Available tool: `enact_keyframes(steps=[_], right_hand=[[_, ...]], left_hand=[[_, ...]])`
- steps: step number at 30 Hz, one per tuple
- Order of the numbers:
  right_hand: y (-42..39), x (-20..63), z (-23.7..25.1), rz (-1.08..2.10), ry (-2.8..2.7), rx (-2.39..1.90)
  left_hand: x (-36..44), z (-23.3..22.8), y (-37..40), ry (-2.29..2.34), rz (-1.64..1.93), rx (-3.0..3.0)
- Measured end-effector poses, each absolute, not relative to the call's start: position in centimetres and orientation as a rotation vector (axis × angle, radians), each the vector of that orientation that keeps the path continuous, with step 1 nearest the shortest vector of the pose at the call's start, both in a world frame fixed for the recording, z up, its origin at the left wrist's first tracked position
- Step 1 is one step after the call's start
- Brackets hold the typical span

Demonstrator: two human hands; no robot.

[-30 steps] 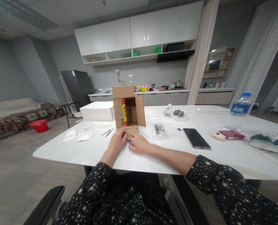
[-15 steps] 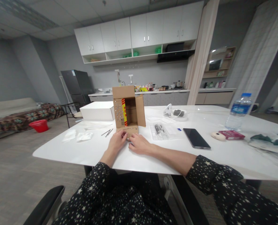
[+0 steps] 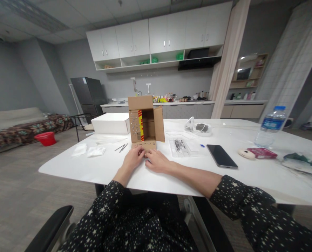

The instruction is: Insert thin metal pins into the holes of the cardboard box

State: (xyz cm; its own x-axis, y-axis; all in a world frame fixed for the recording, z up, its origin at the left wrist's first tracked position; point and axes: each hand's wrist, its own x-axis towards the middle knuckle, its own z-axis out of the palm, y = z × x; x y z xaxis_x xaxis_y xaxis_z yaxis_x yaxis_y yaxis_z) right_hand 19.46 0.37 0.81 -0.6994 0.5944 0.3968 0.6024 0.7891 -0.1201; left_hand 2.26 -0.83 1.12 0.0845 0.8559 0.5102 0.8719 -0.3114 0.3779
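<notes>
Head camera shows both hands resting on the white table just in front of an open cardboard box. Left hand and right hand meet fingertip to fingertip at the box's lowered front flap, fingers curled around something too small to make out. Beside the box lie 2 thin metal rods, a clear bag, a black phone and a water bottle.
</notes>
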Motion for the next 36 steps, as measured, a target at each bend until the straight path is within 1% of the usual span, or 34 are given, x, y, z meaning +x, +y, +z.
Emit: enact_keyframes(steps=[15,36], right_hand=[[0.09,19.49,1.04,-0.001,-2.572,-0.924],[0.11,19.54,0.97,-0.011,-2.572,-0.894]], left_hand=[[2.12,0.48,-0.4,-1.795,-1.088,-2.388],[2.08,0.2,-0.37,-1.802,-1.04,-2.407]])
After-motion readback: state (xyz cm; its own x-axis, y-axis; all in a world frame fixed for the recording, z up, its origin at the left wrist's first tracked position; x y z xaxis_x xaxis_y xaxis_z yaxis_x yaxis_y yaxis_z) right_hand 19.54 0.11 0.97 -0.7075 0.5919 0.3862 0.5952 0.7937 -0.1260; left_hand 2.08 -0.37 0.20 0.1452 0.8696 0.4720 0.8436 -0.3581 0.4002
